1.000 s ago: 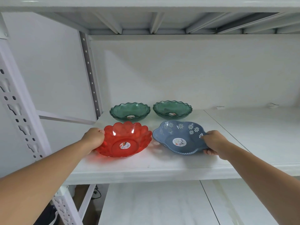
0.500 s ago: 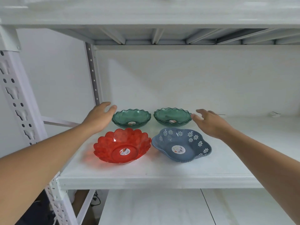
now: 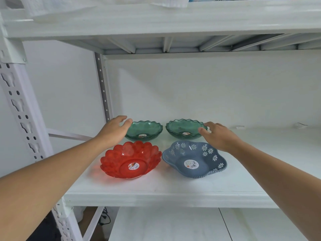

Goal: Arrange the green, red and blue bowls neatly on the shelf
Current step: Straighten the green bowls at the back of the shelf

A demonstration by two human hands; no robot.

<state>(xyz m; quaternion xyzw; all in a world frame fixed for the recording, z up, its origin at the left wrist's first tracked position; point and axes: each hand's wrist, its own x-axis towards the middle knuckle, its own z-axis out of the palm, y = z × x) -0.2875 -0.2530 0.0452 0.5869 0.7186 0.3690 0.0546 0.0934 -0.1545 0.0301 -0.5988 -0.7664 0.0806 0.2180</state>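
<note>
Left hand (image 3: 113,128) spread, fingers loosely curved, thumb tip at the 9 o'clock rim of the left green bowl (image 3: 144,130); we can't tell if it touches or sits just beside. Right hand (image 3: 218,136) also spread, fingertips at the 3 o'clock rim of the right green bowl (image 3: 185,128), thumb hooked toward the near side of the rim. Neither hand grips anything that we can see.

Layout on the shelf (image 3: 173,193): two by two. Green pair at 12 o'clock, back row, rims close with a small gap. Red bowl (image 3: 131,159) at 7 o'clock, front left. Blue bowl (image 3: 194,159) at 5 o'clock, front right, rim just beside the red one, maybe touching at the middle. All four upright, stickers showing inside.

Step, as we read it: the front pair looks placed, and we're at the back row, both hands bracketing the green bowls from the outer sides to square them up.

Next move probably calls for light inward or backward nudges on both rims at once, keeping the pair level with each other and lined up behind red and blue. These look like light plastic, so they would slide easily; push too hard and the greens bump together or ride over a rim.
</note>
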